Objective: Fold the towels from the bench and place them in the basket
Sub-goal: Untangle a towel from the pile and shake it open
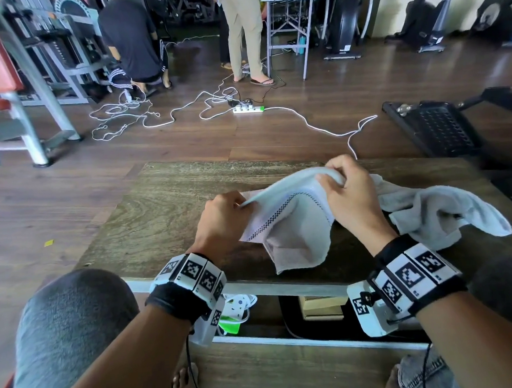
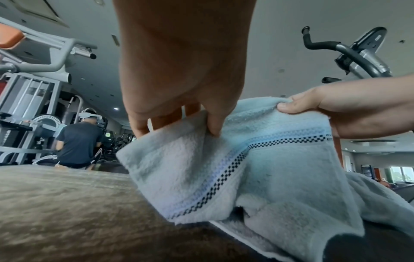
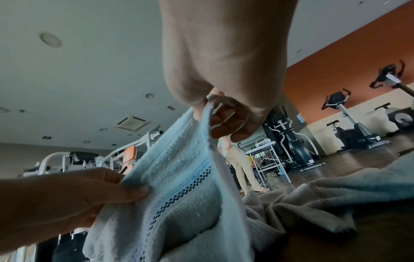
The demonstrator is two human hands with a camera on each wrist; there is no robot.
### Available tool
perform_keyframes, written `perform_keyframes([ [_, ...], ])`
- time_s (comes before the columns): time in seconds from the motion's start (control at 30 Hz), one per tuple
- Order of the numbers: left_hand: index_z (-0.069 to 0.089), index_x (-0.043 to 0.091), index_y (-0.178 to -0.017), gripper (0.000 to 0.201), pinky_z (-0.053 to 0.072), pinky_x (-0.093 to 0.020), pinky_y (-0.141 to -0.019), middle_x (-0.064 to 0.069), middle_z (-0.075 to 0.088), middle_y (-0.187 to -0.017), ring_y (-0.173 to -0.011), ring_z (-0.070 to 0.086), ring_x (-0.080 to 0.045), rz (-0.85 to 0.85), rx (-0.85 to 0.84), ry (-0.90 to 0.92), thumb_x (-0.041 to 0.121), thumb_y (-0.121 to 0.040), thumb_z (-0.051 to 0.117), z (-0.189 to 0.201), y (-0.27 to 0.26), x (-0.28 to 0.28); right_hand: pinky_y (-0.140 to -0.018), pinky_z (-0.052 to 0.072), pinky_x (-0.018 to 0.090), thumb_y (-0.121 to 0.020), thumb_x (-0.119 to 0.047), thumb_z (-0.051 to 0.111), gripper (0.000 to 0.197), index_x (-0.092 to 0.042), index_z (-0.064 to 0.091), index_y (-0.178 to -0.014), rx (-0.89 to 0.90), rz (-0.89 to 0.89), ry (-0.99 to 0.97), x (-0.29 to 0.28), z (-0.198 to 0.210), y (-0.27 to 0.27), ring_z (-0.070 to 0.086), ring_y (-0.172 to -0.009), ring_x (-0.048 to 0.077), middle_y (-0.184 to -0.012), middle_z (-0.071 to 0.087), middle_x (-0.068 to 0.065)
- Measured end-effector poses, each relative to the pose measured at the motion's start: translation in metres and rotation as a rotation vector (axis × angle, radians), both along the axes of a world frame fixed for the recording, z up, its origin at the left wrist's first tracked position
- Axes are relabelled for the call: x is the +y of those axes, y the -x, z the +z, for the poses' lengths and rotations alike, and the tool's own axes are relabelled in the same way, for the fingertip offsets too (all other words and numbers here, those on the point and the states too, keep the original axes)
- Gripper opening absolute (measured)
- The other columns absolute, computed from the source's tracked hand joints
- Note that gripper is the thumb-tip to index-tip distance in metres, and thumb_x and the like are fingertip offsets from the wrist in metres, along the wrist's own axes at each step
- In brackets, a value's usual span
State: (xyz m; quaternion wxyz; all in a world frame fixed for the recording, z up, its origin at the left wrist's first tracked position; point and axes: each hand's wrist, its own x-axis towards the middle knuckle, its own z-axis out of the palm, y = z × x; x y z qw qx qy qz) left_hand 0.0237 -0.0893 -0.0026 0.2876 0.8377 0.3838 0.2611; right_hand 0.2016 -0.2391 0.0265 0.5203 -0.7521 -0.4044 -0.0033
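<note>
A pale blue towel (image 1: 290,221) with a black checkered stripe hangs just above the wooden bench (image 1: 159,218), its lower edge drooping toward me. My left hand (image 1: 224,215) pinches the towel's top edge at its left end, thumb against fingers (image 2: 212,124). My right hand (image 1: 343,187) grips the same edge at its right end (image 3: 215,117). A second, greyish towel (image 1: 438,214) lies crumpled on the bench to the right, touching the held one. No basket shows in any view.
Beyond the bench lie white cables and a power strip (image 1: 248,108) on the wooden floor. A black perforated platform (image 1: 438,126) stands at the right. Two people (image 1: 243,31) stand or crouch farther back among gym machines. My knees (image 1: 72,315) flank the bench's near edge.
</note>
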Motion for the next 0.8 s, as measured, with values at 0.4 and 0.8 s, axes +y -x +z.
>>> perform_keyframes([
  [0.4, 0.057, 0.021, -0.078, 0.008, 0.052, -0.033, -0.057, -0.002, 0.065, -0.070, -0.064, 0.064, -0.028, 0.021, 0.108, -0.069, 0.028, -0.083, 0.057, 0.007, 0.011, 0.003, -0.055, 0.038, 0.031, -0.097, -0.022, 0.056, 0.026, -0.011, 0.055, -0.073, 0.123, -0.159, 0.150, -0.002, -0.013, -0.017, 0.049, -0.062, 0.022, -0.064, 0.051, 0.002],
  [0.8, 0.063, 0.018, -0.124, 0.029, 0.050, -0.037, -0.094, -0.003, 0.063, -0.108, -0.089, 0.066, -0.016, -0.426, 0.252, 0.024, 0.021, -0.098, 0.052, -0.045, 0.011, -0.017, -0.079, 0.049, 0.029, -0.092, -0.012, 0.062, 0.024, -0.024, 0.070, -0.112, -0.156, 0.468, 0.421, 0.005, -0.084, 0.022, 0.062, -0.094, 0.014, -0.107, 0.068, -0.005],
])
